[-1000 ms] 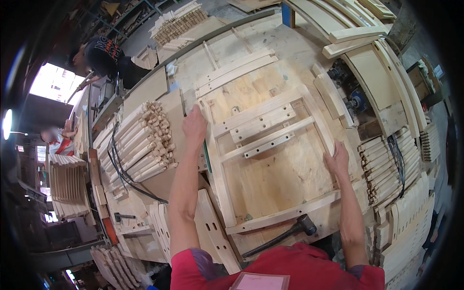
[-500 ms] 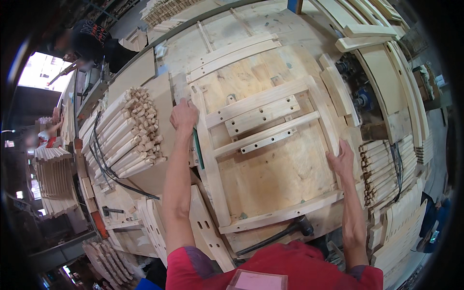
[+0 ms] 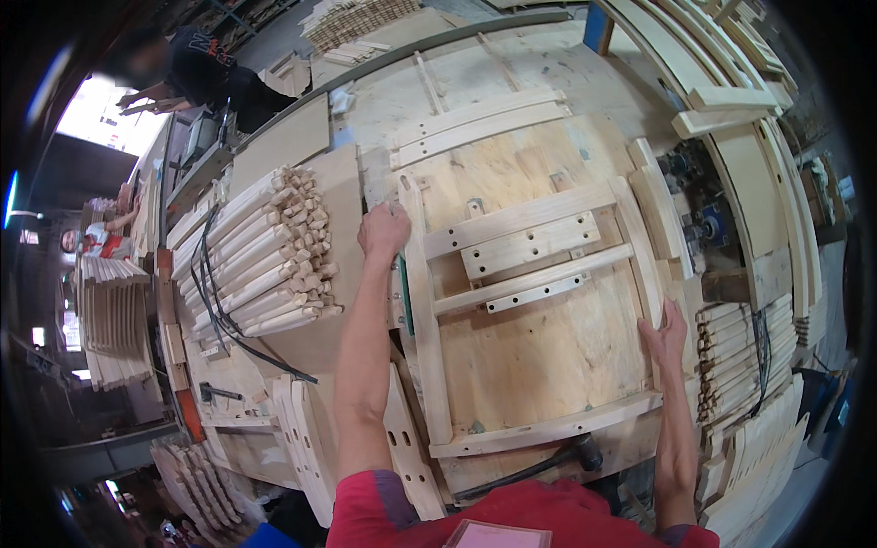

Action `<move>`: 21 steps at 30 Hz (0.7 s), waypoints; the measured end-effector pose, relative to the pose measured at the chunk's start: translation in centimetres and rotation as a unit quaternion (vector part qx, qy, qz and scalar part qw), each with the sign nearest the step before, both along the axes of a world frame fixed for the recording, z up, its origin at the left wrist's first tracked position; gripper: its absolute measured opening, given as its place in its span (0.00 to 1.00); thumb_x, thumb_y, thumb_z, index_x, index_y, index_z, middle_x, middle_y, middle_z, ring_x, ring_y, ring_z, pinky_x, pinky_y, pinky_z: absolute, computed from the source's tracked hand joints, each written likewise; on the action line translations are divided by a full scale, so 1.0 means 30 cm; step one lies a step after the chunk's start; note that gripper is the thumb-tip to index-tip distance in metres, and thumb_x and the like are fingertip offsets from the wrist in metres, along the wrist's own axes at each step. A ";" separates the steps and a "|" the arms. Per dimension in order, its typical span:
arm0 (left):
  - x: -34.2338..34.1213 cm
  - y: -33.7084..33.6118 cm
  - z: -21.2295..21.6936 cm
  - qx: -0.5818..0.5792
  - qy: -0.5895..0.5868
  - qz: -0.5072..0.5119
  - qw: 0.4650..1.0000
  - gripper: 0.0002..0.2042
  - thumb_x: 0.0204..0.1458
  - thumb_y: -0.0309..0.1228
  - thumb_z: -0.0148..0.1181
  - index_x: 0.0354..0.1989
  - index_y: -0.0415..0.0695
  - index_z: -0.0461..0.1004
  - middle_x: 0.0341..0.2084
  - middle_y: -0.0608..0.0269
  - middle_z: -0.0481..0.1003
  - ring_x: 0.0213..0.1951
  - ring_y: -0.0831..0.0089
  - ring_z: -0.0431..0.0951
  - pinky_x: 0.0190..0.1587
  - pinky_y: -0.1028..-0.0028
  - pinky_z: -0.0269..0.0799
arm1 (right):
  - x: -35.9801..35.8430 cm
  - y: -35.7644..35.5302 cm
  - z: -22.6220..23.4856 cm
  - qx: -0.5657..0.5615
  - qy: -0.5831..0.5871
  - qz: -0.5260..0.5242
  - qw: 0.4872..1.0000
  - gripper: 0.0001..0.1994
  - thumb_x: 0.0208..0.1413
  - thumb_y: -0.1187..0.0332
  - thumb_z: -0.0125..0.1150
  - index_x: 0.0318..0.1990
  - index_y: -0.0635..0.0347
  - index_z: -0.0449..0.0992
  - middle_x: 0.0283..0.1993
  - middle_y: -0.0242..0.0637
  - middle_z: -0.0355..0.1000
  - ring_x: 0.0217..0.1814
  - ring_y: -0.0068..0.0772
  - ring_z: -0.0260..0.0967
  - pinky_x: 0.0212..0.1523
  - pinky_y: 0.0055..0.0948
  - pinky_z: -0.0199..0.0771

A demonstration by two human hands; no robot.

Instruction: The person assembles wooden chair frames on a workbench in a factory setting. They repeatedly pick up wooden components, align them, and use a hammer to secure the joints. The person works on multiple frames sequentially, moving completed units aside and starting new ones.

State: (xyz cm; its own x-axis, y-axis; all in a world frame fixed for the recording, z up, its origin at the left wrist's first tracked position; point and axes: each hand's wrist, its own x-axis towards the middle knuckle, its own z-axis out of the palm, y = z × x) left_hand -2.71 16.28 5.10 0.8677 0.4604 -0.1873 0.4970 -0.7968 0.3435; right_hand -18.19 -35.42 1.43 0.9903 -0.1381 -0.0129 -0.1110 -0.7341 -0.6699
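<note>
A pale wooden frame (image 3: 429,356) with two side rails and crosspieces lies flat on a plywood work board (image 3: 548,356). My left hand (image 3: 384,230) is closed at the upper part of its left side rail, with the fingers curled and partly hidden. At the lower end of the right side rail (image 3: 645,265), my right hand (image 3: 665,336) grips with thumb and fingers around the wood. Between the crosspieces sit a drilled wooden block (image 3: 530,245) and a narrow drilled strip (image 3: 537,294). A green strip (image 3: 405,297) runs beside the left rail, below my left hand.
A black-headed mallet (image 3: 585,452) lies along the near edge. Bundled wooden sticks (image 3: 265,256) stand at left, more sticks (image 3: 744,361) at right. Two slats (image 3: 480,126) lie beyond the frame. Machine parts (image 3: 708,224) are at right. Another person (image 3: 206,78) works at far left.
The whole view has shifted, so the bench appears farther right and slightly lower. Both hands keep their places at the frame. The far-left person's arms have moved.
</note>
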 end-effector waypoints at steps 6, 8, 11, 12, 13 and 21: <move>-0.002 -0.008 0.011 -0.014 0.010 0.009 1.000 0.21 0.61 0.41 0.46 0.50 0.39 0.79 0.49 0.38 0.79 0.55 0.42 0.77 0.61 0.51 0.70 | -0.002 0.010 0.019 -0.019 -0.012 0.013 1.000 0.26 0.44 0.67 0.70 0.53 0.65 0.75 0.45 0.50 0.72 0.49 0.56 0.71 0.52 0.45 0.71; 0.003 -0.017 0.015 -0.021 0.004 0.010 1.000 0.21 0.61 0.41 0.46 0.50 0.39 0.79 0.49 0.37 0.79 0.55 0.41 0.77 0.61 0.50 0.70 | 0.000 0.003 0.022 -0.018 -0.012 0.009 1.000 0.26 0.44 0.67 0.69 0.53 0.65 0.75 0.45 0.50 0.72 0.48 0.56 0.71 0.52 0.45 0.71; 0.004 -0.004 0.017 -0.021 0.013 0.009 1.000 0.21 0.61 0.40 0.46 0.50 0.39 0.79 0.49 0.36 0.79 0.55 0.40 0.77 0.61 0.49 0.70 | 0.005 0.011 0.022 -0.011 -0.013 0.008 1.000 0.26 0.44 0.66 0.69 0.53 0.64 0.75 0.45 0.50 0.71 0.48 0.56 0.71 0.51 0.45 0.71; 0.004 -0.002 0.016 -0.020 0.017 0.007 1.000 0.21 0.61 0.40 0.46 0.50 0.39 0.79 0.49 0.36 0.79 0.55 0.40 0.78 0.60 0.49 0.70 | 0.002 0.013 0.019 -0.002 -0.012 0.006 1.000 0.26 0.44 0.66 0.69 0.54 0.64 0.75 0.45 0.49 0.71 0.48 0.56 0.71 0.51 0.45 0.71; 0.005 -0.001 0.016 -0.019 0.022 0.005 1.000 0.21 0.61 0.40 0.46 0.50 0.38 0.79 0.49 0.35 0.79 0.54 0.40 0.78 0.60 0.49 0.70 | 0.000 0.013 0.017 0.006 -0.011 0.003 1.000 0.26 0.44 0.66 0.69 0.54 0.64 0.75 0.45 0.49 0.71 0.48 0.56 0.70 0.51 0.45 0.71; 0.003 0.009 0.017 -0.008 0.038 -0.012 0.999 0.21 0.61 0.40 0.46 0.51 0.39 0.79 0.49 0.36 0.79 0.53 0.40 0.78 0.60 0.50 0.71 | -0.014 0.017 0.003 -0.005 -0.003 -0.002 1.000 0.29 0.44 0.67 0.69 0.58 0.64 0.74 0.46 0.49 0.72 0.50 0.54 0.71 0.53 0.43 0.71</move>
